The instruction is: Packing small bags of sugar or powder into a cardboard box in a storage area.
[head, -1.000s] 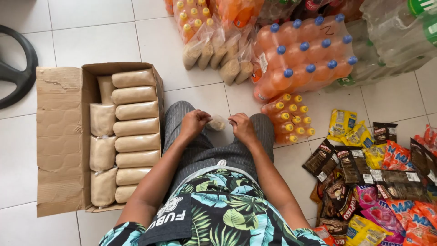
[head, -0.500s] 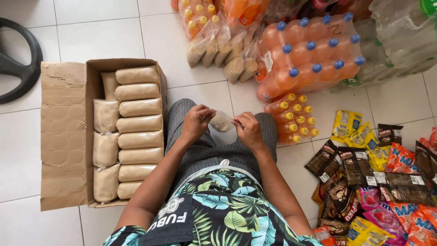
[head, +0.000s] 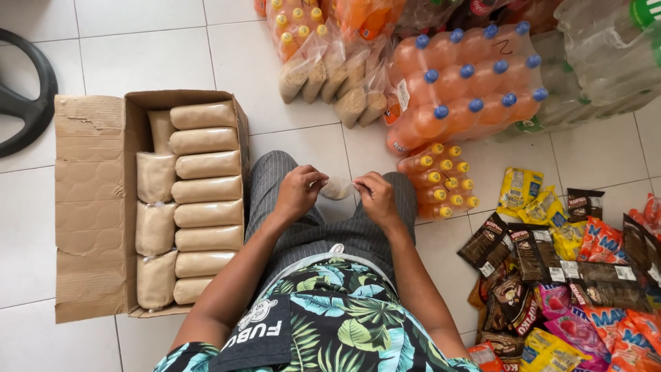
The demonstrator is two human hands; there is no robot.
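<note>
I sit on a white tiled floor, looking down at my lap. Between my hands, above my knees, hangs a small clear plastic bag (head: 337,187) holding a little tan grain. My left hand (head: 297,191) pinches its left edge and my right hand (head: 376,198) pinches its right edge. Both hands hold the bag over my grey striped trousers (head: 323,231).
An open cardboard box (head: 93,207) at my left holds several filled tan bags (head: 206,189) in rows. Shrink-wrapped packs of orange drink bottles (head: 461,83) and more grain bags (head: 337,79) lie ahead. Snack packets (head: 564,269) are piled at my right. A black curved object (head: 24,103) lies far left.
The view has shifted slightly. My hands stay at my knees and keep working the small bag between the fingertips; the bag looks a little flatter and more stretched sideways.
</note>
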